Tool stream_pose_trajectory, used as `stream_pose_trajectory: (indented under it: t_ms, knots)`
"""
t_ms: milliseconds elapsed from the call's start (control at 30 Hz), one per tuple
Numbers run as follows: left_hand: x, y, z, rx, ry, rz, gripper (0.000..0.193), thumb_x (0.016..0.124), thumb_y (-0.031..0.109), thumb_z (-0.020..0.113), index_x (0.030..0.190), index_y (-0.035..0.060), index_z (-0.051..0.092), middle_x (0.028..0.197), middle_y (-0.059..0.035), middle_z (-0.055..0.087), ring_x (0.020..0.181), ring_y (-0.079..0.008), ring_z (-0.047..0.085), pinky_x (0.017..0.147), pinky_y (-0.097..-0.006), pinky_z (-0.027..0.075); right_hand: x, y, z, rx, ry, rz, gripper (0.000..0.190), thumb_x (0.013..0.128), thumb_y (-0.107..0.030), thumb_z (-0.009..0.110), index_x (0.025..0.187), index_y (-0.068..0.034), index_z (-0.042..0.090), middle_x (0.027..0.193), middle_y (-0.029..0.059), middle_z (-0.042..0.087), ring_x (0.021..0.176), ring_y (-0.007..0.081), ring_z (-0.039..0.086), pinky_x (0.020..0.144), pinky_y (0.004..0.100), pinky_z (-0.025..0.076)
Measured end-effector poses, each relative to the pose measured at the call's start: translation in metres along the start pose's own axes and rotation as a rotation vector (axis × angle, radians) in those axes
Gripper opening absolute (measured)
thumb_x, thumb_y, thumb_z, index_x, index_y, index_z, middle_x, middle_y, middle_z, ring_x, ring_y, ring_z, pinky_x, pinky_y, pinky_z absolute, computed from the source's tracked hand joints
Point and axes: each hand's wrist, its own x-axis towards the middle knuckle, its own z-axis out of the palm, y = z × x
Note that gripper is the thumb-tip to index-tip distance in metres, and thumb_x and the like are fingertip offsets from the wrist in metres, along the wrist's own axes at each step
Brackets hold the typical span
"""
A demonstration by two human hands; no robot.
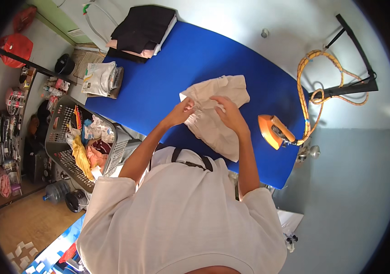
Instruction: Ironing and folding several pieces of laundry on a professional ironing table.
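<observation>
A cream-coloured cloth garment (212,128) lies wrinkled on a blue-covered ironing table (270,78), with a gathered, puckered stretch along its left side. Over that gathered edge is my left hand (181,112), its thumb and fingers curled close together; whether cloth is pinched between them is hard to see. My right hand (229,114) is above the middle of the garment, thumb and forefinger apart, with nothing visible between them. To the right of the garment, an orange iron (269,132) with a wooden handle rests on the blue cover.
A coiled yellow hose (301,73) runs from the iron to a black wall bracket (343,90). Folded dark clothes (143,29) and plastic-wrapped packets (100,78) are stacked at the table's far left. A grey laundry basket (121,147) of clothes stands beside the table's left edge.
</observation>
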Motion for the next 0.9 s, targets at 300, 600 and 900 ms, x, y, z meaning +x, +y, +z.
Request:
stream_pose_trajectory:
  t_ms: [300,600,900]
  knots:
    - [-0.009,0.241,-0.106,0.059,-0.413,0.473,0.013,0.103,0.012,0.053,0.114,0.0068,0.054,0.098,-0.0013,0.057,0.089,-0.0111,0.050,0.081,-0.0288,0.042,0.091,-0.107,-0.077,0.435,-0.466,-0.096,0.061,0.081,0.005,0.046,0.141,-0.008,0.054,0.129,0.0104,0.062,0.121,0.0198,0.056,0.107,0.0340,0.040]
    - [-0.029,0.305,-0.191,0.379,-0.237,0.579,0.014,0.095,0.013,0.067,0.098,0.0009,0.060,0.074,-0.0079,0.062,0.070,-0.0170,0.059,0.065,-0.0303,0.043,0.071,-0.195,-0.124,-0.079,-0.119,-0.324,0.031,0.083,-0.019,0.078,0.073,-0.002,0.054,0.084,0.0034,0.049,0.087,0.0172,0.048,0.082,0.0339,0.040]
    - [-0.031,0.292,-0.236,0.481,-0.137,0.852,0.032,0.090,0.022,0.076,0.073,0.0014,0.059,0.058,-0.0068,0.045,0.052,-0.0170,0.039,0.050,-0.0340,0.029,0.026,-0.201,-0.165,-0.195,0.078,-0.308,0.035,0.080,-0.023,0.080,0.073,-0.003,0.053,0.074,0.0038,0.043,0.080,0.0193,0.040,0.073,0.0335,0.034]
